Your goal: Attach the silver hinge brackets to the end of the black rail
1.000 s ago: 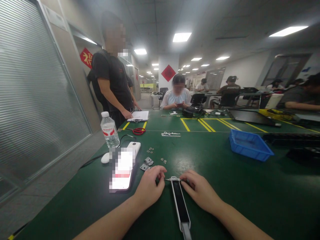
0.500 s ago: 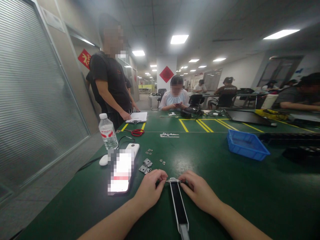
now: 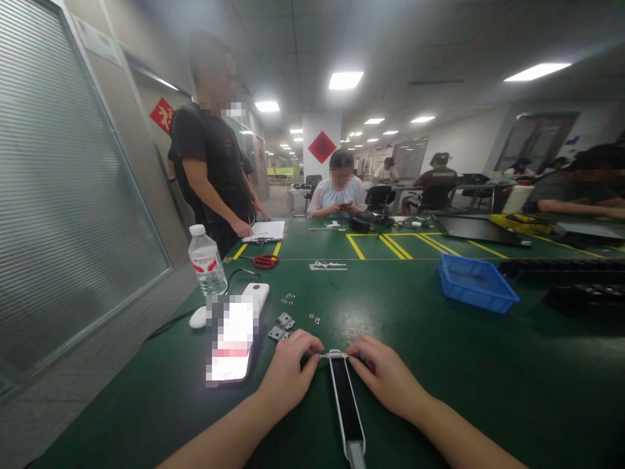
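Head view, facing forward and down, near table (image 3: 488, 378)

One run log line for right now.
left hand: pinching left end of thin rod; right hand: at rod's right end; white-framed strip: on green table; metal brackets: beyond left hand; blue bin: farther right

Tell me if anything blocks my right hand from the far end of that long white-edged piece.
Nothing visible does: your right hand has its fingertips at the far end of the white-edged piece. The small metal rings lie beyond it, to the left.
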`<state>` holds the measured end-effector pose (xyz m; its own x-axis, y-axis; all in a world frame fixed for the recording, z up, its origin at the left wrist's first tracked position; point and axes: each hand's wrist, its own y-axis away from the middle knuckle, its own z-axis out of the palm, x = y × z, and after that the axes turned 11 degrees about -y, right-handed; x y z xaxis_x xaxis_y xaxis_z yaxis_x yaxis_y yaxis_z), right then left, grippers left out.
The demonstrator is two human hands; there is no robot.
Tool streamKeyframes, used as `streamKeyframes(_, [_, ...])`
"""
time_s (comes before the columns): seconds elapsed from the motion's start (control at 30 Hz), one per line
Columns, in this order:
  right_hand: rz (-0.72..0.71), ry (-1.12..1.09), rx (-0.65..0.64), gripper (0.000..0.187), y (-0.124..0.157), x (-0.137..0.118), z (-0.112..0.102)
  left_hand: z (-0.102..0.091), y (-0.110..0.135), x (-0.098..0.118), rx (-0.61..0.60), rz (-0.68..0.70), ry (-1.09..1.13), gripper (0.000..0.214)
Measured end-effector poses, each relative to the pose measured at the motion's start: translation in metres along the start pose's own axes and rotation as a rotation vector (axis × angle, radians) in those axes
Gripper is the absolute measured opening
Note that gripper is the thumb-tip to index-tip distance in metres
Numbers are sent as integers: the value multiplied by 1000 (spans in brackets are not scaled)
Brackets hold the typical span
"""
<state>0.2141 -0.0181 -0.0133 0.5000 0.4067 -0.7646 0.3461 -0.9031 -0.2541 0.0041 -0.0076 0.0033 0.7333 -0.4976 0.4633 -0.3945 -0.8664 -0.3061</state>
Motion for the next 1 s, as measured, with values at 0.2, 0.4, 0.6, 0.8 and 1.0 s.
streamKeyframes(0.2, [6, 6, 1, 15, -1, -2, -1, -1, 2, 2, -35, -61, -122, 14])
streamKeyframes(0.4, [4, 14, 1, 15, 0, -2, -1, -7, 2, 8, -76, -92, -159, 17])
streamKeyframes(0.6, [4, 1, -12, 15, 0, 0, 0, -6, 3, 8, -46, -89, -131, 14])
streamKeyframes(0.8, [-9, 8, -12, 15, -1, 0, 0, -8, 2, 10, -59, -109, -118, 7])
streamKeyframes(1.0, [-9, 5, -13, 15, 0, 0, 0, -6, 1, 9, -51, -116, -129, 8])
